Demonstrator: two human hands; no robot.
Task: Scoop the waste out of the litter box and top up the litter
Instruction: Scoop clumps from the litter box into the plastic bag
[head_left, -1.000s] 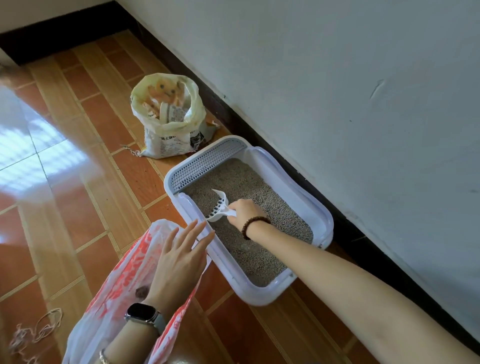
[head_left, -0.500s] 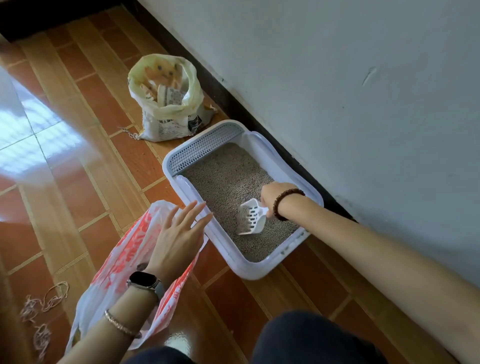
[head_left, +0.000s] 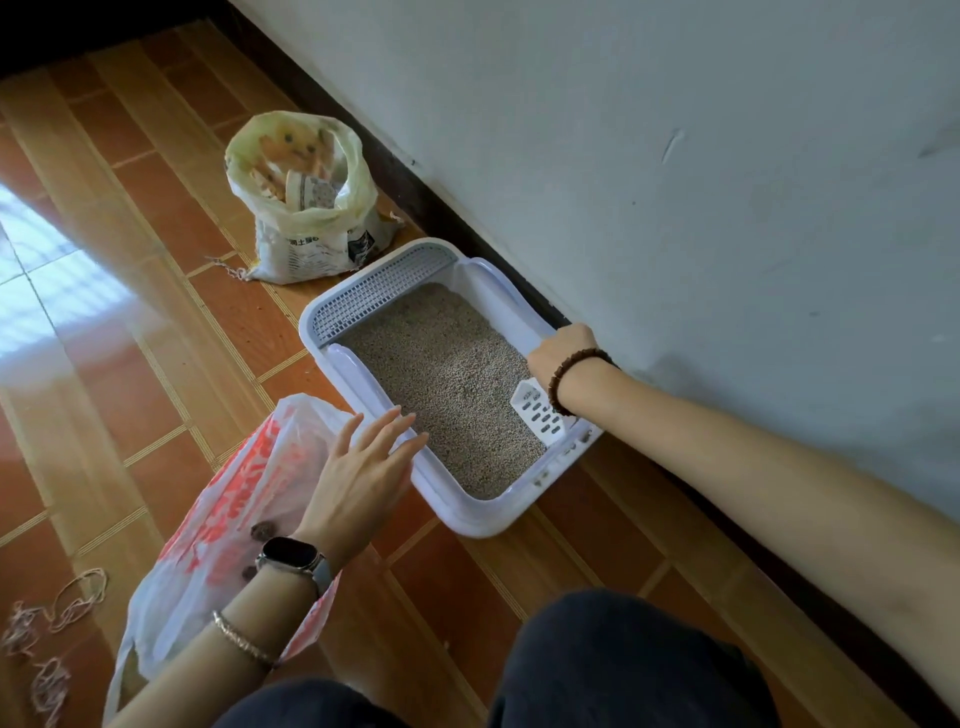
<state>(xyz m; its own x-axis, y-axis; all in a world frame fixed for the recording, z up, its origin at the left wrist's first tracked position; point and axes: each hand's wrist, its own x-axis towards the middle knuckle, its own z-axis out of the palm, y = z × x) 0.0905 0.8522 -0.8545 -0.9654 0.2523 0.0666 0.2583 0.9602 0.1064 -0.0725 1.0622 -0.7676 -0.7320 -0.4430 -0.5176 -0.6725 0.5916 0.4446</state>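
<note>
Scoop low in the near corner of the box

Litter fills the box (head_left: 470, 512) in an even bed with no clump showing on top. Right hand (head_left: 561, 351) is closed around the scoop (head_left: 540, 413) handle at the wall-side rim, blade pointing down toward the near corner, slots facing up. Left hand (head_left: 363, 470) is spread flat and grips nothing; it hovers over the box's near rim and the mouth of the waste bag (head_left: 218, 519), where a few dark lumps lie. Whether it touches the rim cannot be told.

Judged from this, the step is sifting that corner. To do it well:
- Slide the blade in shallow and flat, along the bottom, so buried clumps come up whole.
- Shake gently over the bed, letting clean grains fall through the slots.
- Carry level to the bag, with the left hand holding its mouth open.

Topping up looks undone: the litter sack (head_left: 306, 208) stands open, just beyond the box's far end.
</note>
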